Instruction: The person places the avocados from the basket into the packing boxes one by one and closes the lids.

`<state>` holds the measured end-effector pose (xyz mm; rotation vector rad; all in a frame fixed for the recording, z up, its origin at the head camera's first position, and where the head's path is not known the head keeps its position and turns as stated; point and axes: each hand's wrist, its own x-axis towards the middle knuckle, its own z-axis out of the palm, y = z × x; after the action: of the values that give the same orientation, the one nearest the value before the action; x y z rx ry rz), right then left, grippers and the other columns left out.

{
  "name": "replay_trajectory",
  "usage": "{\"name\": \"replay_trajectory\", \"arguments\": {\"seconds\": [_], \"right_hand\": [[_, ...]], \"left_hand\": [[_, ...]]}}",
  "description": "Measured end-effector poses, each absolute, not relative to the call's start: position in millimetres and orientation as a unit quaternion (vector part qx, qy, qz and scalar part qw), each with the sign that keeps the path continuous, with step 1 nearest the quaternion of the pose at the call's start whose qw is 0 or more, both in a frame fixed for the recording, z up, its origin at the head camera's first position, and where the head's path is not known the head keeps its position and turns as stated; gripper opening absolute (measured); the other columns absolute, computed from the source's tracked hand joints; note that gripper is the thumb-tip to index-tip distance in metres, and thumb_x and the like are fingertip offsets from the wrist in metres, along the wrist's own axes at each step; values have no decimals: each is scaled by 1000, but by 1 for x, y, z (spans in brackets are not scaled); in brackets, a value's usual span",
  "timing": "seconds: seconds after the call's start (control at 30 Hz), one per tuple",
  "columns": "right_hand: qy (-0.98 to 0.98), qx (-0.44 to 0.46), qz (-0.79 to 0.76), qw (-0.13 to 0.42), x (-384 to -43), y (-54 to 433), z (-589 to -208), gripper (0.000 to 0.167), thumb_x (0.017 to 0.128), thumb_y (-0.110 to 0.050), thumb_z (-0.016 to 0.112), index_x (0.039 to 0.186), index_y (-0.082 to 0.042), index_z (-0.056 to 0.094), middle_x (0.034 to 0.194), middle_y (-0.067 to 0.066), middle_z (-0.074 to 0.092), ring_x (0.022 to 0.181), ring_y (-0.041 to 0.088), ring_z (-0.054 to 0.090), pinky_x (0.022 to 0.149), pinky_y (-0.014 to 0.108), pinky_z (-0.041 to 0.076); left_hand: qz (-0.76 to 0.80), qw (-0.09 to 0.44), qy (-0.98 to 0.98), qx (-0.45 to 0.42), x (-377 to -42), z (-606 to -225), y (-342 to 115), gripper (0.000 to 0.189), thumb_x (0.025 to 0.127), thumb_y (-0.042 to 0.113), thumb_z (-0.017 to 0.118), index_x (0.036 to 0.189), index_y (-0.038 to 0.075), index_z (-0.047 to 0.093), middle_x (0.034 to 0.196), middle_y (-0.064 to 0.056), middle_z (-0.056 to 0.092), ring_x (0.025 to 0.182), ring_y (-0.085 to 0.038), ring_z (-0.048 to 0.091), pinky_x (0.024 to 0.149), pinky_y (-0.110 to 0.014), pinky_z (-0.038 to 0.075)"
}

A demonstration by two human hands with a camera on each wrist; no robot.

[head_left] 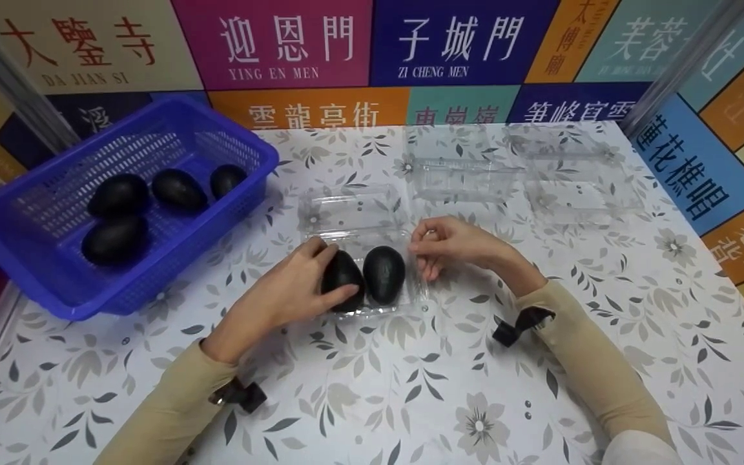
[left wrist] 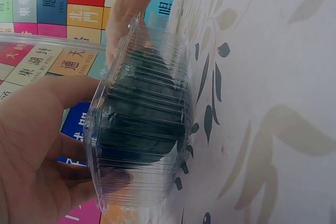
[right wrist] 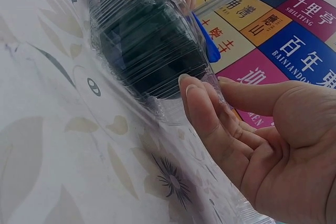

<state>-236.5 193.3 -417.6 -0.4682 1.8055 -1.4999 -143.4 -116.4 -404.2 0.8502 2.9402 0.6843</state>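
Two dark avocados lie side by side in a clear plastic clamshell box [head_left: 418,294], whose lid [head_left: 352,210] is folded back behind it. My left hand [head_left: 304,281] grips the left avocado [head_left: 344,284], with the thumb across its front and the fingers behind it. The right avocado [head_left: 384,276] is untouched. My right hand [head_left: 453,245] pinches the box's right rim between thumb and fingertips. In the right wrist view, those fingers [right wrist: 202,108] meet at the rim. Ridged walls of the box [left wrist: 142,182] show in the left wrist view, with dark fruit behind them.
A blue plastic basket [head_left: 197,248] stands at the left with several dark avocados [head_left: 117,240] in it. More clear plastic boxes [head_left: 465,177] lie open at the back right. Printed panels [head_left: 281,45] wall in the patterned table [head_left: 411,400].
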Motion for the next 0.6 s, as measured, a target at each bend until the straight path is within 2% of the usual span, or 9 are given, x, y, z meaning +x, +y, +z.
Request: {"name": "replay_trajectory", "arguments": {"seconds": [0.6], "right_hand": [[700,-198,-584,360,-236,194,-418,18,100,-12,65,102,4,56,78,16,68,65,20,69,62,35,61]], "left_hand": [[202,2,940,276,-143,-403,-118,79,97,57,58,141,-8,51,133,-23,51,116,-32,57,99,-47,50]]}}
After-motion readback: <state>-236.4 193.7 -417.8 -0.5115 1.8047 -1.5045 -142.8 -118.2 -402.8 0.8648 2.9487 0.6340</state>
